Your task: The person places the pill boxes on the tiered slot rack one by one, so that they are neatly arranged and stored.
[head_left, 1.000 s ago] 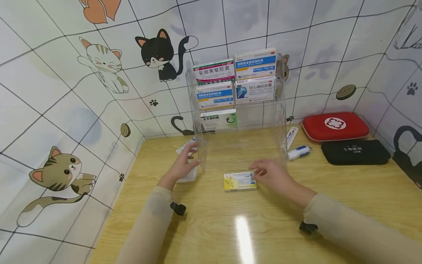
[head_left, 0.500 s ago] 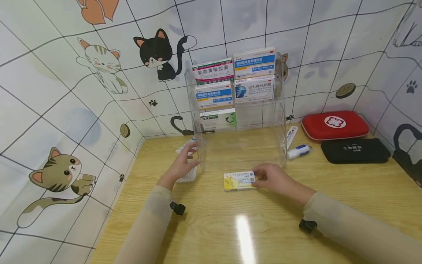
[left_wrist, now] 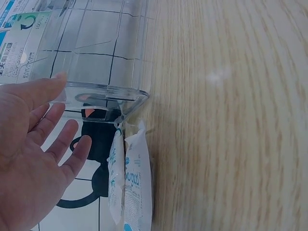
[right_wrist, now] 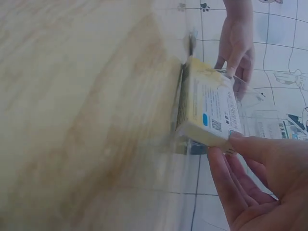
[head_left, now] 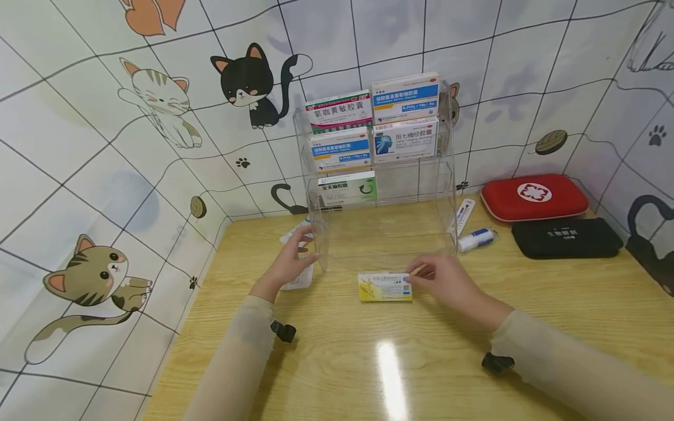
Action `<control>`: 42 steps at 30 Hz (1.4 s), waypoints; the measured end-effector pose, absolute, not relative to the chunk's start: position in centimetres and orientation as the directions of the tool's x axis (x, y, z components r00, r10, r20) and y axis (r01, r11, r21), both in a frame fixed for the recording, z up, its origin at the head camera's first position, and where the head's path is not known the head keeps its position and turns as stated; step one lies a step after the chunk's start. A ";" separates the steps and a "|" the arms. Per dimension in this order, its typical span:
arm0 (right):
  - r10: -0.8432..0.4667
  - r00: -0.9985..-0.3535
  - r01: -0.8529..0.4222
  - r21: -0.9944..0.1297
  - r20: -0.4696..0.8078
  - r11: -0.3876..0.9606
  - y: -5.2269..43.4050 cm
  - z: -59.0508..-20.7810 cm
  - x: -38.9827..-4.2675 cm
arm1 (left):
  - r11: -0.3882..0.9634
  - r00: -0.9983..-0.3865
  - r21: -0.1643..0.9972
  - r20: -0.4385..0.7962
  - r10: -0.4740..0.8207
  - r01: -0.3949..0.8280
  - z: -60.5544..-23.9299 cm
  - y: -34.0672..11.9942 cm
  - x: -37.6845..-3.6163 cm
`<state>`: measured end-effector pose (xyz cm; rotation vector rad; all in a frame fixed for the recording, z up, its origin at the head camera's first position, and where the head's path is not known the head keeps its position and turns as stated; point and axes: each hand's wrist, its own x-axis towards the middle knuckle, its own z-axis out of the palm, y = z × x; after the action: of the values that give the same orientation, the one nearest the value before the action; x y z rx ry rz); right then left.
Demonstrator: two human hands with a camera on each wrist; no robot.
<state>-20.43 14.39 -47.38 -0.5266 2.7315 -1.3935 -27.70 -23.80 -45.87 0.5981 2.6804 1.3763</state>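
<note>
The yellow-and-white medicine box lies on the wooden table just in front of the clear acrylic rack, with its long axis running left to right, parallel to the rack's open front edge. The right hand is at the box's right-hand short end, fingers curled round that end and pinching it; in the right wrist view the fingertips press the box's near corner while the box looks tipped up on one long edge against the table rather than lying flat, though blur makes the tilt hard to judge. So the box sits to the left of the right hand, and between that hand and the rack's bottom shelf, which lies directly beyond it. The left hand is well apart from the box, off to the left of the rack; its fingers are straight and spread, resting against the rack's lower left corner wall and holding nothing. Just below that hand, beside the same corner, lie two white sachets. The right hand is plainly the nearer one to the box. Inside the rack, the bottom tier holds a green-and-white box on its left half, while the space to the right of it, straight behind the yellow box, shows nothing in it.
</note>
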 end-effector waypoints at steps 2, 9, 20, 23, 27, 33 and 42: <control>-0.289 -0.944 -0.301 -0.776 0.159 0.554 14.6 -46.8 -20.3 | 0.518 -0.919 0.795 0.117 0.376 0.314 -45.9 -23.8 -27.7; -0.223 -0.917 -0.398 -0.701 0.332 0.593 16.3 -43.5 -21.0 | 0.507 -0.922 0.808 0.107 0.372 0.299 -46.2 -23.7 -27.8; -0.018 -0.854 -0.414 -0.658 0.520 0.629 19.0 -34.3 -24.1 | 0.510 -0.924 0.808 0.108 0.366 0.296 -46.2 -23.7 -27.8; 0.023 -0.835 -0.419 -0.661 0.550 0.622 19.4 -32.7 -25.3 | 0.504 -0.923 0.811 0.109 0.370 0.298 -46.1 -23.7 -27.8; 0.035 -0.802 -0.436 -0.625 0.597 0.648 19.5 -31.8 -26.9 | 0.508 -0.922 0.808 0.107 0.372 0.299 -46.1 -23.7 -27.7; 0.001 -0.817 -0.406 -0.577 0.576 0.709 19.5 -32.0 -28.5 | 0.512 -0.924 0.807 0.105 0.367 0.295 -46.2 -23.8 -27.7; -0.077 -0.863 -0.385 -0.552 0.499 0.740 19.0 -32.8 -29.7 | 0.502 -0.921 0.808 0.120 0.371 0.307 -46.2 -23.9 -27.8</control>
<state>-29.73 18.98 -32.82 -0.4719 3.3464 -1.2472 -27.80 -23.89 -46.23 0.6016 2.6625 1.4104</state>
